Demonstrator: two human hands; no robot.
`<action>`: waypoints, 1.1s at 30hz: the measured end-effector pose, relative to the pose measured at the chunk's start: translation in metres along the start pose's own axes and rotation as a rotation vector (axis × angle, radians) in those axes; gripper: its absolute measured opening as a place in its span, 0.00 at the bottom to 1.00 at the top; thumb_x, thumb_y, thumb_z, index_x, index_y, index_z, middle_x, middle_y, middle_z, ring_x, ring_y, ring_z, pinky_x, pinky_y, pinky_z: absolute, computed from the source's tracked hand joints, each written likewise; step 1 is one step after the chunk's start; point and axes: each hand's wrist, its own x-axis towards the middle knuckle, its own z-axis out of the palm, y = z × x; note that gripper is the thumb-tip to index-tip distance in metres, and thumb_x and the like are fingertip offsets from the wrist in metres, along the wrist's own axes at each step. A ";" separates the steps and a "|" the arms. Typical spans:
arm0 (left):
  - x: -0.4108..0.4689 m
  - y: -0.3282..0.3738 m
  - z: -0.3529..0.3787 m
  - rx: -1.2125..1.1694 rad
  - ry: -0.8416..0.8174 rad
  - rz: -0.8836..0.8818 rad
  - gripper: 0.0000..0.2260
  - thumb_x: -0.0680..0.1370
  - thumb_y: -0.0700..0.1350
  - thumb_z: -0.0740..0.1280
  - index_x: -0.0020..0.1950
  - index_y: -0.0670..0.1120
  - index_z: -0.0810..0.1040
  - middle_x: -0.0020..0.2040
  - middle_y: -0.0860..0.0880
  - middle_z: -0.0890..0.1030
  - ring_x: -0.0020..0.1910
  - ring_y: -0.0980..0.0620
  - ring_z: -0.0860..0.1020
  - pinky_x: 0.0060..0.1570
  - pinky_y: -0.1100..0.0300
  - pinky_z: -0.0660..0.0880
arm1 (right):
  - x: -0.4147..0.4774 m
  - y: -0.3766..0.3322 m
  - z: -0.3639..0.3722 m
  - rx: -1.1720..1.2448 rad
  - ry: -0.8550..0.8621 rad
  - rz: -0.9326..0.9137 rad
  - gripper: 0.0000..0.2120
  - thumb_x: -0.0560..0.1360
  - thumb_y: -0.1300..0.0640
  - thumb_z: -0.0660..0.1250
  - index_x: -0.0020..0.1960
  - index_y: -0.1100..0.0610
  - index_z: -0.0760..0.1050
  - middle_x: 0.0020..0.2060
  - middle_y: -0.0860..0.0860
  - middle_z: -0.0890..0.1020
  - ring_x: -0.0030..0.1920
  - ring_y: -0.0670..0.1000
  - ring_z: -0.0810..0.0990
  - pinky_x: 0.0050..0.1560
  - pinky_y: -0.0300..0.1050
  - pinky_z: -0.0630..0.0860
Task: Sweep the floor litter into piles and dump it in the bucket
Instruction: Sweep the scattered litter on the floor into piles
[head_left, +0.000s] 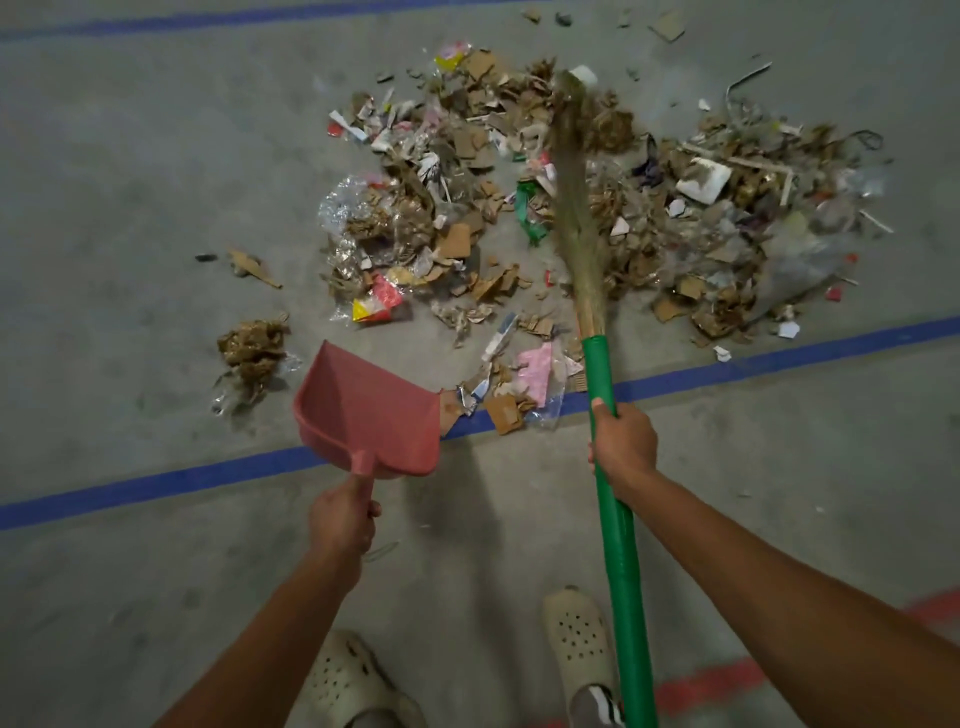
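Note:
A wide heap of litter made of cardboard scraps, plastic wrap and paper covers the grey floor ahead. My right hand grips the green handle of a grass broom, whose bristles lie across the middle of the heap. My left hand holds the stub handle of a pink dustpan, which hangs tilted just above the floor at the heap's near left edge and holds no litter. No bucket is in view.
A blue floor line runs diagonally under the dustpan and near litter; another blue line crosses the far floor. A small clump of litter lies left of the dustpan. My two feet in pale clogs stand below, near a red line.

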 end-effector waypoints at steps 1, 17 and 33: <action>0.003 0.000 -0.010 0.005 -0.005 0.002 0.19 0.81 0.54 0.64 0.39 0.40 0.76 0.34 0.40 0.75 0.20 0.51 0.64 0.25 0.61 0.57 | -0.013 0.001 0.007 -0.008 0.011 -0.005 0.21 0.75 0.37 0.57 0.44 0.54 0.75 0.41 0.61 0.84 0.42 0.63 0.84 0.46 0.61 0.82; 0.052 -0.017 -0.252 -0.042 0.194 -0.076 0.19 0.80 0.55 0.66 0.37 0.41 0.75 0.32 0.42 0.75 0.22 0.51 0.64 0.24 0.63 0.58 | -0.256 -0.055 0.208 -0.228 -0.482 -0.219 0.14 0.80 0.43 0.62 0.38 0.49 0.70 0.38 0.57 0.84 0.40 0.61 0.83 0.43 0.55 0.81; 0.110 0.009 -0.196 0.001 0.156 -0.044 0.24 0.76 0.64 0.68 0.44 0.41 0.79 0.32 0.43 0.75 0.20 0.54 0.64 0.22 0.63 0.59 | -0.064 -0.075 0.218 -0.002 -0.283 0.060 0.20 0.80 0.44 0.62 0.43 0.61 0.77 0.34 0.62 0.82 0.33 0.61 0.82 0.41 0.58 0.82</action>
